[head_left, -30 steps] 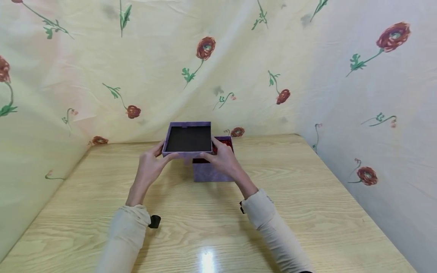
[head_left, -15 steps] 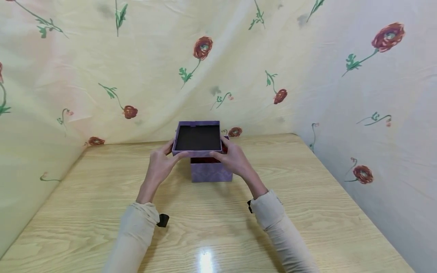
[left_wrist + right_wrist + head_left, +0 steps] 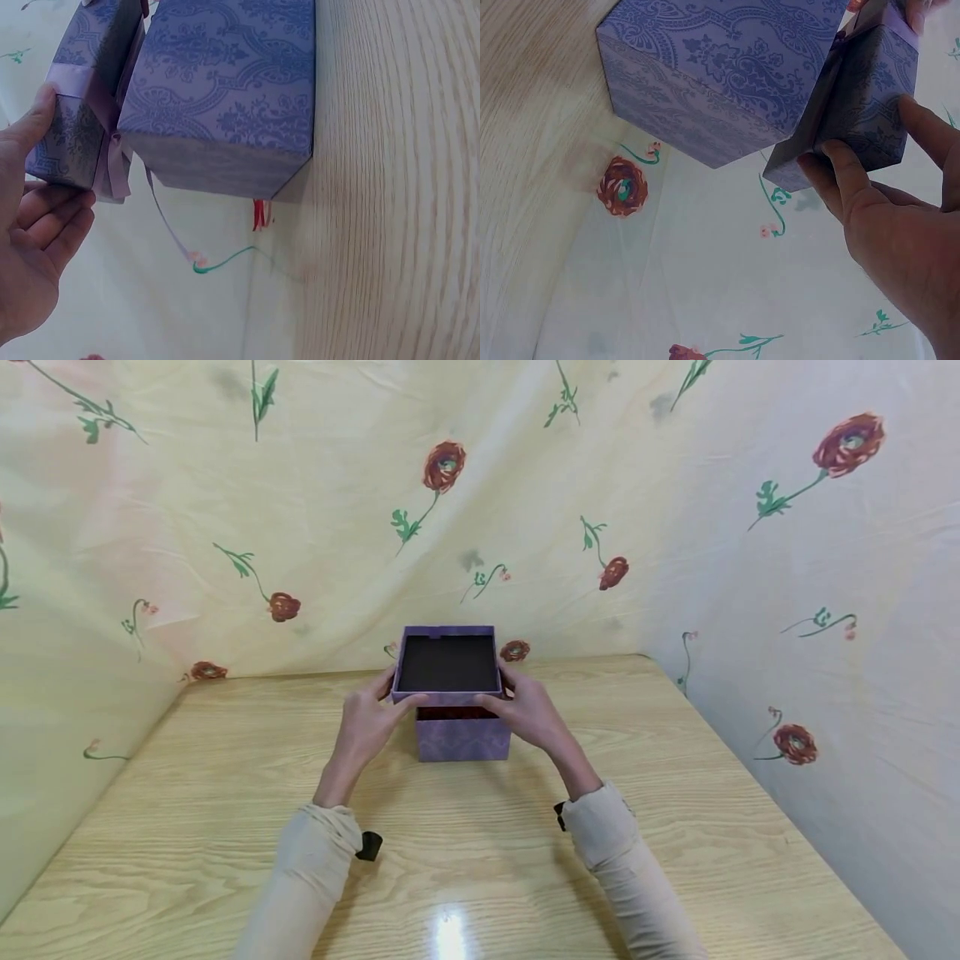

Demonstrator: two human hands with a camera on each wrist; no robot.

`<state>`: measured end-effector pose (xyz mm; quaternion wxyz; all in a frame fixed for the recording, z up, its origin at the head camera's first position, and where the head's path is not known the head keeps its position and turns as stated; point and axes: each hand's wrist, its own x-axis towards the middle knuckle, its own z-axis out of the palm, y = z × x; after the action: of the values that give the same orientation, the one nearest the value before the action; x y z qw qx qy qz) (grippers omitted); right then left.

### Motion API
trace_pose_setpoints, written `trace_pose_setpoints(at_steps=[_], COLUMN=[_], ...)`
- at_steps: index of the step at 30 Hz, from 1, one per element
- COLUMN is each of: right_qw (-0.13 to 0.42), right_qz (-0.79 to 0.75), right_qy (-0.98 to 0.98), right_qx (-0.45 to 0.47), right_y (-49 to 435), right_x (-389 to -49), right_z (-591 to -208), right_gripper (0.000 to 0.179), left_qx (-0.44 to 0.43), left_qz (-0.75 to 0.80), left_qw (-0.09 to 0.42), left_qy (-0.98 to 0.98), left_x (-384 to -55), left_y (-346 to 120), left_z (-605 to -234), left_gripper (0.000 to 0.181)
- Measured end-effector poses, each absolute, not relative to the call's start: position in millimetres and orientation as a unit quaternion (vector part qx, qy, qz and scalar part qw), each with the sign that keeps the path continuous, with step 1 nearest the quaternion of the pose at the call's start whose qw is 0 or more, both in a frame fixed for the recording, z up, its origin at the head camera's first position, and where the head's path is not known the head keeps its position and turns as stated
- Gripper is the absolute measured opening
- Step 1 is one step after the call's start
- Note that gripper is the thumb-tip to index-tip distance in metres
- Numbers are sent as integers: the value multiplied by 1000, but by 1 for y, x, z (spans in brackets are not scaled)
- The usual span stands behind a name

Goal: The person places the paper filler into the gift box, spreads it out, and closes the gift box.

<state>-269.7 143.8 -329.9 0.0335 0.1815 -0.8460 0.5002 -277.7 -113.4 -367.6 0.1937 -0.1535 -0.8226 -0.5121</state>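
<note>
A shallow purple box lid (image 3: 446, 698) is held over the open purple box (image 3: 462, 742), its black inner side facing up. My left hand (image 3: 367, 717) grips the lid's left side, thumb along the front wall. On the right side my right hand (image 3: 534, 714) grips it likewise. The box stands on the table, with dark red showing inside below the lid's front edge. In the left wrist view a lilac ribbon (image 3: 71, 79) runs across the lid's wall, its loose ends hanging beside the box. The right wrist view shows the patterned lid (image 3: 874, 90) close over the box's rim.
The wood-grain table (image 3: 187, 827) reaches back to a flower-printed cloth (image 3: 337, 510) hung behind and at both sides. The box stands near the table's back edge.
Both hands have carried the lid rightward, from the box's upper left to right over it. The lid now covers most of the red inside. The box stays in place.
</note>
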Motion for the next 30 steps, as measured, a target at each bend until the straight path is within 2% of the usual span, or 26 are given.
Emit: trace_pose_setpoints(at_steps=[7, 14, 22, 30], right_qw=[23, 20, 52, 87], right_qz=[506, 525, 560, 585], right_qy=[-842, -831, -811, -796], right_qx=[183, 183, 161, 129], right_y=[153, 157, 153, 150], right_x=[-271, -273, -273, -277], right_z=[-330, -331, -336, -335], right_gripper=[78, 77, 72, 65], left_qx=[-160, -151, -99, -130], left_qz=[-505, -499, -520, -499], left_qw=[220, 224, 205, 213], left_qy=[-819, -823, -823, -830], left_x=[-277, -277, -276, -277], left_y=[-104, -98, -93, -90], left_z=[-368, -370, -367, -364], left_gripper=[71, 74, 84, 81])
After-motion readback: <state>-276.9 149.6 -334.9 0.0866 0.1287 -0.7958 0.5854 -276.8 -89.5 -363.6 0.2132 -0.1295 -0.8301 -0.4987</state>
